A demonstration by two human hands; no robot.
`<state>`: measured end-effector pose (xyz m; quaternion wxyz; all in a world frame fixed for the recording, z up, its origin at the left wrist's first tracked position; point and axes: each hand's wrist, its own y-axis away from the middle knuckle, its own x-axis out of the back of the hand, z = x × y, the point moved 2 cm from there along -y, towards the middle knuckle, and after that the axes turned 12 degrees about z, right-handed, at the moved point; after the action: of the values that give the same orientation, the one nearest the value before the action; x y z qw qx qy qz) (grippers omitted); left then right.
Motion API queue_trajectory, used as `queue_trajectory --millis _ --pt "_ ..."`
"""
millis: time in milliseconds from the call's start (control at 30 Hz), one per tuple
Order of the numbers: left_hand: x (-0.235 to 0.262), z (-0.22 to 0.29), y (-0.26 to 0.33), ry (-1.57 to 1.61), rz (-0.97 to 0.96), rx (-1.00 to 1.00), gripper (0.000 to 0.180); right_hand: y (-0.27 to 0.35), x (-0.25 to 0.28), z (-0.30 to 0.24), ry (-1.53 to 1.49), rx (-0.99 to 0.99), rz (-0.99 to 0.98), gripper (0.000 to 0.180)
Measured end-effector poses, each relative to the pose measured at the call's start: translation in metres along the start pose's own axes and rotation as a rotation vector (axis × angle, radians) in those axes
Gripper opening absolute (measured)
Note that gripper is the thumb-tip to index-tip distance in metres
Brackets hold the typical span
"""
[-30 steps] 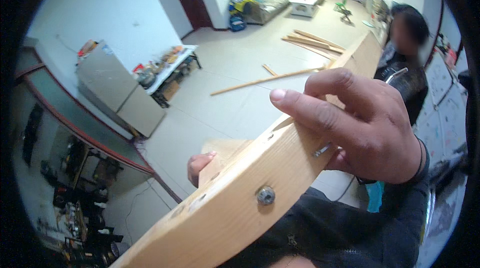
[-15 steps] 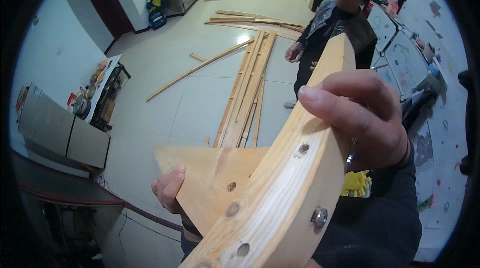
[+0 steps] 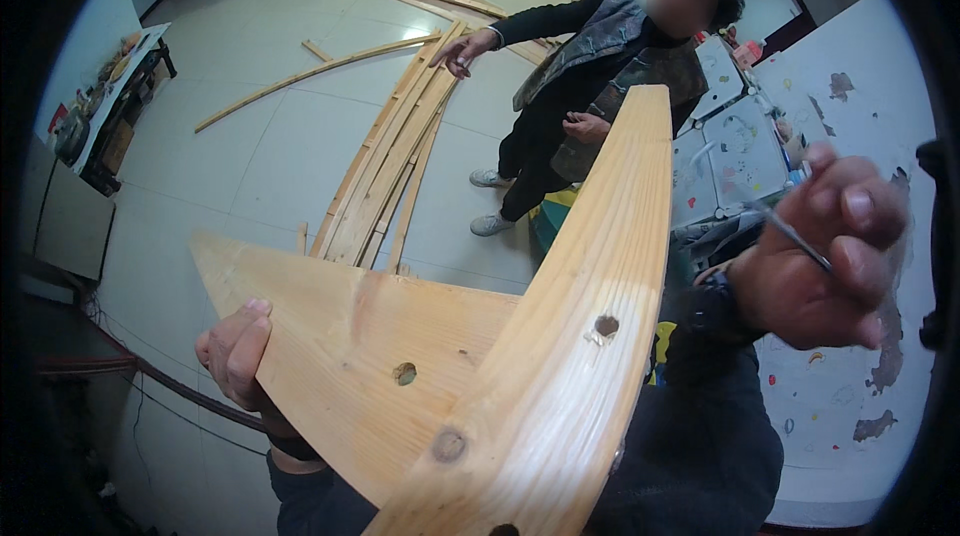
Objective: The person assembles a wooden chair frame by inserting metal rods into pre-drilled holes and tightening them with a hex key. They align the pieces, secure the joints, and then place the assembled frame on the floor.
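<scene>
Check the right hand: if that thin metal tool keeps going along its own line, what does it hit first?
The right hand pinches a thin metal tool pointing up-left. That line seems to meet the curved wooden beam near its right edge first, though depth is unclear and it may pass above.

Hidden and cut-off parts

The beam [image 3: 560,336] runs off the bottom edge; the left hand's [image 3: 240,351] palm is behind the board [image 3: 350,326].

We look steeply down from one head-worn fisheye, very near the pale curved wooden beam [image 3: 590,336], floor towards twelve o'clock.
</scene>
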<state>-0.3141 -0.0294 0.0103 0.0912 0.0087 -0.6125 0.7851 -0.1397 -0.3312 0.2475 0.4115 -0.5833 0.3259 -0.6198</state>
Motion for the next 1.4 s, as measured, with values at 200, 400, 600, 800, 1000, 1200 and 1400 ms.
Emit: queue_trajectory --millis 200,400,600,800,1000,1200,1400 --pt "0.001 -0.013 -0.008 -0.001 -0.023 -0.006 0.030 -0.019 0.040 -0.017 -0.692 -0.513 -0.133 0.035" --pt "-0.012 -0.012 -0.008 0.030 0.004 -0.047 0.033 -0.026 0.030 -0.025 -0.819 -0.748 -0.301 0.028" --pt "-0.023 -0.009 -0.007 0.042 -0.025 -0.051 0.035 -0.006 0.020 -0.013 -1.093 -0.884 -0.283 0.031" --pt "-0.026 -0.005 -0.007 0.050 -0.068 -0.048 0.034 0.030 -0.005 -0.003 -1.148 -0.888 -0.043 0.033" --pt "-0.032 -0.007 -0.018 0.216 -0.038 -0.224 0.031 0.043 -0.009 -0.003 -1.140 -0.936 0.089 0.035" --pt "-0.033 -0.006 -0.017 0.241 -0.049 -0.169 0.030 0.063 -0.025 0.006 -1.149 -1.028 0.178 0.043" --pt "-0.030 0.000 -0.008 0.080 -0.055 -0.053 0.035 0.047 -0.026 0.026 -0.851 -1.131 -0.047 0.039"
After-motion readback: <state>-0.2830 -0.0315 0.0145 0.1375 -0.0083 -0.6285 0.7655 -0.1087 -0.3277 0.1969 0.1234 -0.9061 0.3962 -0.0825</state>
